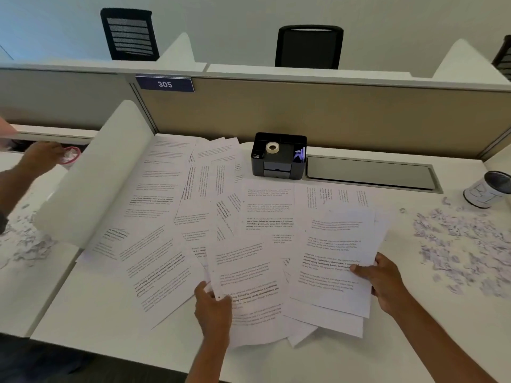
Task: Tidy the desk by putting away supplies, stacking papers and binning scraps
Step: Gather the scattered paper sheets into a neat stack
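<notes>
Head view: the left hand (213, 308) pinches 1 sheet (249, 297) by its edge, the right hand (384, 284) grips a sheaf (331, 272), thumb on top, amid papers (265, 217) strewn across the desk (96, 299); best to slide sheets under the sheaf, edges squared. Counted: 2 scrap heaps (464, 244), 1 organiser (279, 164), 1 tape roll (272, 147), 1 cup (486, 193); papers overlap beyond counting.

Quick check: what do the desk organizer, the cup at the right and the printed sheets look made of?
Desk organizer: likely moulded plastic, black, soft sheen on its edges. Cup: unclear, perhaps card or tin; white wrapped wall, dark inside. Printed sheets: thin matte white paper, lying flat in overlapping layers.
</notes>
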Motion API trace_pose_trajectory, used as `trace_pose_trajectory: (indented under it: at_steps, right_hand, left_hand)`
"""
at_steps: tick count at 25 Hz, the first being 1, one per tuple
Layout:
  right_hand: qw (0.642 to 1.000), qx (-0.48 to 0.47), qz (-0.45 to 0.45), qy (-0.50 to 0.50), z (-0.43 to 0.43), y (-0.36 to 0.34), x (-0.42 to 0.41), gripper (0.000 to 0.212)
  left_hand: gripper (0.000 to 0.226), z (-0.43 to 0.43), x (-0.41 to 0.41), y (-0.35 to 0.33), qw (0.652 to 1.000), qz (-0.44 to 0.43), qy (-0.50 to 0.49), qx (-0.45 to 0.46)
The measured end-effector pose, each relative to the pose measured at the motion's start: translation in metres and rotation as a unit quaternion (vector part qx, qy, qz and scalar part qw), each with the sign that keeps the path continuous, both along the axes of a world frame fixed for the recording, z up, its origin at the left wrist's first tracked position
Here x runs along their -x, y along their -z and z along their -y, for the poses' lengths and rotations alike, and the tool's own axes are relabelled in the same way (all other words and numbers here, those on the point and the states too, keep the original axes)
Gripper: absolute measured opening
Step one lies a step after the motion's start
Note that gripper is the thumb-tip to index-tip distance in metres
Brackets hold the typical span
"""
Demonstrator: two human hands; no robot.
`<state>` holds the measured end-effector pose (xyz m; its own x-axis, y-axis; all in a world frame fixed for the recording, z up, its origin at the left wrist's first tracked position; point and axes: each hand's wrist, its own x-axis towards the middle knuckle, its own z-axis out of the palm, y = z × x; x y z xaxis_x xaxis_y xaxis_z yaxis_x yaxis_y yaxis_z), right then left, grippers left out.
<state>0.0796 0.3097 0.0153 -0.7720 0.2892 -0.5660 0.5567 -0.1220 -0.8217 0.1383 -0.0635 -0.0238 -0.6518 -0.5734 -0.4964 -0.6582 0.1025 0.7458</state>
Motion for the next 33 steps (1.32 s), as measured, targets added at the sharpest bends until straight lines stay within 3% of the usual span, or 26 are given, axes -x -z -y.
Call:
trace_pose_trajectory:
  at_steps: [3,9,18,33]
  right_hand:
    - [1.0,-0.021,-0.009,-0.017,-0.01,-0.006,0.004,0.041]
    - [0.998,-0.018,-0.038,-0.05,-0.047,-0.039,0.017,0.044]
    - [0.994,0.045,-0.087,-0.048,-0.115,-0.11,0.033,0.052]
    - [0.966,0.183,-0.042,-0.18,-0.063,-0.12,0.073,0.055]
  left_hand:
    - [0.04,0.003,0.004,-0.009,0.998,0.009,0.048,-0.041]
    - [0.039,0.009,0.018,-0.022,0.993,-0.031,0.116,-0.009]
    - [0.038,0.015,0.046,-0.041,0.987,-0.086,0.133,0.039]
    - [0.032,-0.015,0.108,-0.081,0.968,-0.115,0.224,-0.021]
